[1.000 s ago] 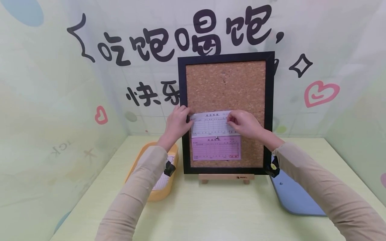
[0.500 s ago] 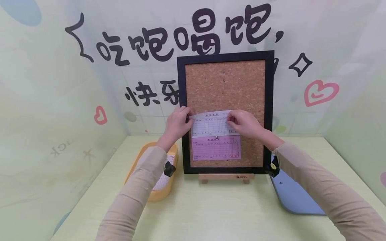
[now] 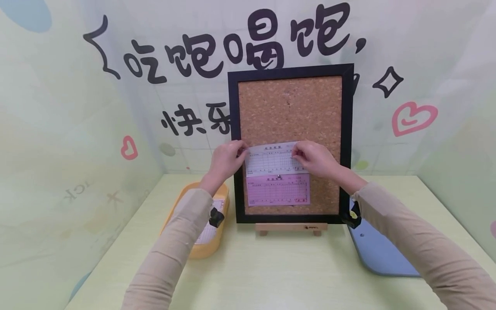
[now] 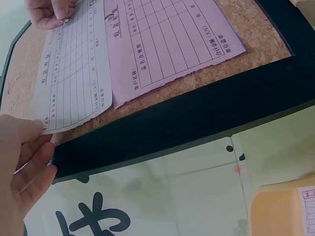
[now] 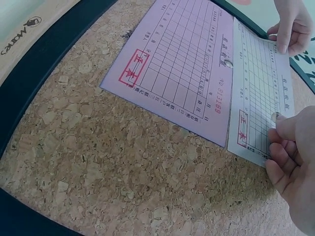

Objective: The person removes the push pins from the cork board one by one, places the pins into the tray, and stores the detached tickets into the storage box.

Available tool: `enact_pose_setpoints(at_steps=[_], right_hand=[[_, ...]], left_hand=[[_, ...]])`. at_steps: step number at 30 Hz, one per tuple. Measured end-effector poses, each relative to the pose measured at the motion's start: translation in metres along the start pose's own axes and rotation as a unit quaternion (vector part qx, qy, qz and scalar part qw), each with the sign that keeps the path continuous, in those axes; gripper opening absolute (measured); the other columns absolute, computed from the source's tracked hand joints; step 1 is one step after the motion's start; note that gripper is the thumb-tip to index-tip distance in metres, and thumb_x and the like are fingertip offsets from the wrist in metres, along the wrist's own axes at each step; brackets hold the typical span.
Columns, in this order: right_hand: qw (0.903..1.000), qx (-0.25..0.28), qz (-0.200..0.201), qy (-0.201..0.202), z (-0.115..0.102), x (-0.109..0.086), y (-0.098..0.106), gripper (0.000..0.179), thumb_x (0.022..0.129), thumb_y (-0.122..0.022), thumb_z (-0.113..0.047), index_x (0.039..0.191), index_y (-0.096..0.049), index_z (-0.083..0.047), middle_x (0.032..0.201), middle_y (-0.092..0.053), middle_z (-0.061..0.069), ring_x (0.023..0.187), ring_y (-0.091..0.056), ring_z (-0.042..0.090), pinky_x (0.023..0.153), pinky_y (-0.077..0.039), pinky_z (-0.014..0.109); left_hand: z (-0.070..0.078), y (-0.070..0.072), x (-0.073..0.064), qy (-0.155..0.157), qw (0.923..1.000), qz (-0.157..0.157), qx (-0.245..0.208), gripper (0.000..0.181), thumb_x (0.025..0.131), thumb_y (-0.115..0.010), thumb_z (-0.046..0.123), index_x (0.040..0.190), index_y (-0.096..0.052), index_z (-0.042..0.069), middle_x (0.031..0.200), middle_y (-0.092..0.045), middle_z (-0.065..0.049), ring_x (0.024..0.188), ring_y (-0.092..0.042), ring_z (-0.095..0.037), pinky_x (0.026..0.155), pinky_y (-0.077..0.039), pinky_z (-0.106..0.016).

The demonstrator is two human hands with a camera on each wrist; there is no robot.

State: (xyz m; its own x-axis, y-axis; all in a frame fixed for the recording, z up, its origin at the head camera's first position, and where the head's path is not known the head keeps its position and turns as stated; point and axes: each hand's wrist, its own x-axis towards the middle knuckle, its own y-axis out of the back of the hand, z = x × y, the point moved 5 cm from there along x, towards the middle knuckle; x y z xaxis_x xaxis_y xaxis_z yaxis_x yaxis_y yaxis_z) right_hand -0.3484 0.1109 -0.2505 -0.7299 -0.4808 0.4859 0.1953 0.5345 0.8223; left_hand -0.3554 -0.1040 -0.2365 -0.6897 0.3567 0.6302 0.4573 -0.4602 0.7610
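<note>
Two ruled paper slips lay on the upright, black-framed cork board [image 3: 290,112]: a white rectangular slip [image 3: 267,162] just above a pink rectangular slip [image 3: 278,191]. With our left hand [image 3: 225,160] we pinched the white slip's upper left corner, while our right hand [image 3: 315,158] pinched a small, silvery metal pin [image 5: 275,117] against its right part.

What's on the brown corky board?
A pink slip, with a pin near its top edge; above it, a white slip the left hand pinches. The cork behind both slips is hidden.
</note>
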Motion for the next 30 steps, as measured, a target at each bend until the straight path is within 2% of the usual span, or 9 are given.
enact_pose_setpoints(at_steps=[5,12,16,25,30], right_hand=[[0.9999,0.007,-0.01,0.007,0.0,-0.003,0.002,0.004,0.087,-0.057,-0.005,0.084,-0.057,-0.004,0.079,-0.057,0.007,0.068,-0.049,0.018,0.059,-0.041,0.029],[0.9994,0.004,-0.03,-0.016,0.009,-0.012,0.008,0.004,0.087,-0.058,-0.005,0.086,-0.06,-0.002,0.08,-0.059,0.008,0.067,-0.05,0.019,0.059,-0.042,0.029],[0.9994,-0.006,-0.03,-0.013,0.013,-0.018,0.012,0.004,0.086,-0.059,-0.005,0.085,-0.061,-0.002,0.078,-0.06,0.007,0.066,-0.049,0.017,0.059,-0.042,0.029],[0.9986,-0.041,-0.032,0.005,0.018,-0.044,0.02,0.004,0.084,-0.062,-0.004,0.08,-0.061,-0.002,0.073,-0.059,0.004,0.065,-0.05,0.016,0.06,-0.046,0.031],[0.9988,-0.038,-0.029,0.008,0.023,-0.058,0.024,0.003,0.083,-0.062,-0.001,0.08,-0.061,-0.002,0.072,-0.059,0.004,0.065,-0.049,0.015,0.059,-0.046,0.03]], left_hand=[[0.0,0.005,-0.001,-0.002,1.0,-0.003,-0.008,0.011,0.087,-0.06,0.012,0.089,-0.067,0.005,0.086,-0.067,-0.008,0.073,-0.061,-0.018,0.066,-0.049,-0.03],[-0.003,0.016,-0.003,-0.001,0.9997,0.011,-0.024,0.011,0.086,-0.06,0.012,0.089,-0.067,0.004,0.082,-0.067,-0.008,0.07,-0.059,-0.018,0.065,-0.048,-0.03],[-0.008,0.02,-0.006,0.003,0.9994,0.013,-0.033,0.011,0.086,-0.06,0.012,0.088,-0.067,0.004,0.081,-0.067,-0.008,0.071,-0.059,-0.018,0.065,-0.047,-0.031],[-0.021,0.036,-0.023,0.029,0.9984,0.006,-0.049,0.012,0.087,-0.06,0.014,0.088,-0.067,0.004,0.081,-0.067,-0.007,0.07,-0.059,-0.019,0.065,-0.048,-0.032],[-0.033,0.043,-0.034,0.048,0.9974,0.006,-0.054,0.015,0.088,-0.059,0.015,0.09,-0.067,0.003,0.079,-0.067,-0.008,0.069,-0.059,-0.019,0.064,-0.047,-0.033]])
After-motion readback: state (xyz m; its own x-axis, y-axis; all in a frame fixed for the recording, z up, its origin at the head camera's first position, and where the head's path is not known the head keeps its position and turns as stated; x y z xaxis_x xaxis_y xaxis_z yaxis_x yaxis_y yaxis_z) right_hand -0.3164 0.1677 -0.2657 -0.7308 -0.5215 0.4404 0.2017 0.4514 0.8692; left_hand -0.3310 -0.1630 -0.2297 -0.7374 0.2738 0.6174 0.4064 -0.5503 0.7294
